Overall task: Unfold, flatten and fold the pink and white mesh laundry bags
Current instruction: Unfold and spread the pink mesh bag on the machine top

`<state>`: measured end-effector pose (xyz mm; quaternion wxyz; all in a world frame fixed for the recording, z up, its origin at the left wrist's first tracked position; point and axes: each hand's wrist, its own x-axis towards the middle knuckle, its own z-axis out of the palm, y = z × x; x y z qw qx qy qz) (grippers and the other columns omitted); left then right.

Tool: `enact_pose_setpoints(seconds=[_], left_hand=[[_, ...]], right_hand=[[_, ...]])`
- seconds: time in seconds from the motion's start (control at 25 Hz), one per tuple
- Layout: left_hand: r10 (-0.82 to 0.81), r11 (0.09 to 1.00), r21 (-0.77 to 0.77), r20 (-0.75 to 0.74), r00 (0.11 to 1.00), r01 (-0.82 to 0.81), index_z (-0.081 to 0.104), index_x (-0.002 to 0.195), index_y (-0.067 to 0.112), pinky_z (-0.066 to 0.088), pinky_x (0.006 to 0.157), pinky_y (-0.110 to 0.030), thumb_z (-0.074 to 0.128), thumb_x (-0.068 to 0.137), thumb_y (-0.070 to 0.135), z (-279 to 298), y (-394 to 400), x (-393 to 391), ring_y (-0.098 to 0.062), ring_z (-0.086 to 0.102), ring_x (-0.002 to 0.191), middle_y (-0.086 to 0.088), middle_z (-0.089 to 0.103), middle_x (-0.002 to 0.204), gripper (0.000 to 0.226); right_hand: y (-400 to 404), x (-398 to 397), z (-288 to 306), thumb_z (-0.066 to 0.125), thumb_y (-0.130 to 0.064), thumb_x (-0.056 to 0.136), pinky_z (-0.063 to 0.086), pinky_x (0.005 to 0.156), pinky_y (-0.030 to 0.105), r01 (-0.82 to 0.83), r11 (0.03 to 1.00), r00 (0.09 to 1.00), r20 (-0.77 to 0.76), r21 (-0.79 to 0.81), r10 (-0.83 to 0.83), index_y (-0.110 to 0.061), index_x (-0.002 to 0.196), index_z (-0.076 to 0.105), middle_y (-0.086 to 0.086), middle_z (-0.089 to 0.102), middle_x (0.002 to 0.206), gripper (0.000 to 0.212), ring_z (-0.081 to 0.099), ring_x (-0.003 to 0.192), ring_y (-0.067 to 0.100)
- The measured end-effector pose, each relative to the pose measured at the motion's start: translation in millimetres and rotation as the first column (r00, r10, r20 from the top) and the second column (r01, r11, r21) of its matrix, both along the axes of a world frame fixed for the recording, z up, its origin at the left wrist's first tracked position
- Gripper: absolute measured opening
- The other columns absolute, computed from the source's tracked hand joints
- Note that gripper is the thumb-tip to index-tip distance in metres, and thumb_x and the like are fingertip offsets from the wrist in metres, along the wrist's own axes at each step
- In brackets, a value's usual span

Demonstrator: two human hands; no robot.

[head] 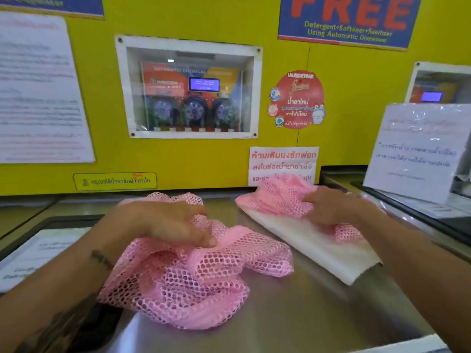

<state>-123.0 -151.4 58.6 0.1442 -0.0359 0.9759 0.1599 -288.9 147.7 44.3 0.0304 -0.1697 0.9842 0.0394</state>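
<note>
A crumpled pink mesh laundry bag [193, 278] lies bunched on the steel machine top [293, 314] at the centre. My left hand [165, 220] presses on its upper part, fingers pinching a fold of the mesh. To the right a second pink mesh bag [277, 197] lies rumpled over a flat folded white mesh bag [318, 248], which runs diagonally towards the front right. My right hand [334, 207] grips the second pink bag where it rests on the white one.
A yellow wall panel with a glazed dispenser window [188, 90] and stuck-on notices stands right behind the surface. A laminated paper sign [413, 151] leans at the right. Another laminated sheet [38, 253] lies at the left beside a dark recess.
</note>
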Motion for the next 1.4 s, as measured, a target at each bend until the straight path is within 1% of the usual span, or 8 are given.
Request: enact_pose_setpoints(seconds=[0.16, 0.36, 0.52, 0.72, 0.88, 1.04, 1.2, 1.4], left_hand=[[0.018, 0.988, -0.15, -0.049, 0.999, -0.025, 0.031, 0.147, 0.041, 0.024, 0.118, -0.04, 0.051, 0.084, 0.063, -27, -24, 9, -0.023, 0.031, 0.143, 0.001, 0.029, 0.159, 0.069], [0.096, 0.988, -0.066, -0.458, 0.884, -0.141, 0.066, 0.085, 0.027, 0.045, 0.081, -0.032, 0.06, 0.089, 0.037, -12, -64, 31, -0.022, 0.06, 0.097, 0.009, 0.066, 0.091, 0.012], [0.301, 0.891, -0.076, -0.637, 0.71, -0.447, 0.059, 0.069, 0.017, 0.044, 0.067, -0.032, 0.048, 0.082, 0.041, 17, -131, 68, -0.026, 0.057, 0.081, -0.002, 0.065, 0.082, 0.029], [0.434, 0.647, -0.101, -0.766, 0.474, -0.756, 0.052, 0.129, 0.019, 0.041, 0.096, -0.054, 0.061, 0.085, 0.032, 20, -159, 100, -0.044, 0.047, 0.119, -0.021, 0.048, 0.129, 0.047], [0.167, 0.96, -0.023, -0.751, 0.639, -0.278, 0.063, 0.091, 0.034, 0.052, 0.084, -0.042, 0.057, 0.087, 0.032, 8, -88, 107, -0.02, 0.064, 0.094, 0.005, 0.067, 0.097, 0.007], [-0.133, 0.974, 0.138, -0.281, 0.95, 0.178, 0.063, 0.109, 0.038, 0.046, 0.093, -0.031, 0.061, 0.078, 0.065, -20, -18, 111, -0.005, 0.057, 0.105, 0.016, 0.06, 0.111, 0.04], [-0.143, 0.99, -0.06, -0.356, 0.924, 0.13, 0.062, 0.099, 0.022, 0.046, 0.089, -0.041, 0.062, 0.08, 0.055, -42, -13, 88, -0.019, 0.054, 0.097, 0.001, 0.057, 0.103, 0.038], [0.336, 0.889, 0.443, -0.459, 0.823, -0.116, 0.066, 0.107, 0.017, 0.042, 0.073, -0.03, 0.05, 0.096, 0.04, -12, -37, 92, -0.021, 0.061, 0.083, -0.003, 0.065, 0.096, 0.03]], right_hand=[[-51, 54, 28, 0.054, -0.026, 0.087, 0.033, 0.111, 0.047, -0.252, 0.951, 0.95, -0.234, -0.18, 0.207, -0.028, 0.141, 0.048, 0.008, 0.041, 0.15, 0.054, 0.041, 0.136, 0.03], [-123, 119, 8, 0.06, -0.022, 0.092, 0.046, 0.086, 0.03, -0.546, 0.775, 0.776, 0.158, -0.317, 0.611, -0.02, 0.129, 0.059, -0.001, 0.063, 0.124, 0.037, 0.059, 0.108, 0.016], [-134, 83, 4, 0.054, -0.002, 0.081, 0.047, 0.071, 0.037, -0.525, 0.729, 0.843, -0.154, -0.439, 0.515, -0.016, 0.082, 0.065, 0.002, 0.067, 0.088, 0.017, 0.063, 0.089, 0.024], [-141, 48, 10, 0.063, -0.011, 0.081, 0.041, 0.07, 0.035, -0.375, 0.764, 0.913, -0.354, -0.525, 0.204, -0.025, 0.105, 0.057, 0.001, 0.054, 0.099, 0.028, 0.057, 0.092, 0.029], [-149, 53, 15, 0.056, -0.016, 0.083, 0.043, 0.07, 0.035, -0.239, 0.859, 0.948, -0.3, -0.453, 0.106, -0.026, 0.103, 0.058, 0.007, 0.061, 0.105, 0.023, 0.056, 0.092, 0.028], [-147, 64, 2, 0.044, -0.022, 0.097, 0.047, 0.076, 0.033, -0.255, 0.921, 0.965, -0.021, -0.294, 0.26, -0.005, 0.111, 0.064, 0.013, 0.067, 0.109, 0.029, 0.066, 0.09, 0.006], [-151, 80, -7, 0.051, -0.008, 0.096, 0.037, 0.099, 0.028, -0.292, 0.701, 0.894, 0.076, -0.651, 0.443, -0.018, 0.137, 0.057, -0.004, 0.056, 0.133, 0.042, 0.051, 0.121, 0.012], [-153, 59, -13, 0.049, -0.005, 0.093, 0.043, 0.095, 0.029, -0.346, 0.705, 0.931, -0.13, -0.62, 0.342, -0.023, 0.137, 0.052, 0.001, 0.056, 0.137, 0.048, 0.054, 0.124, 0.02]])
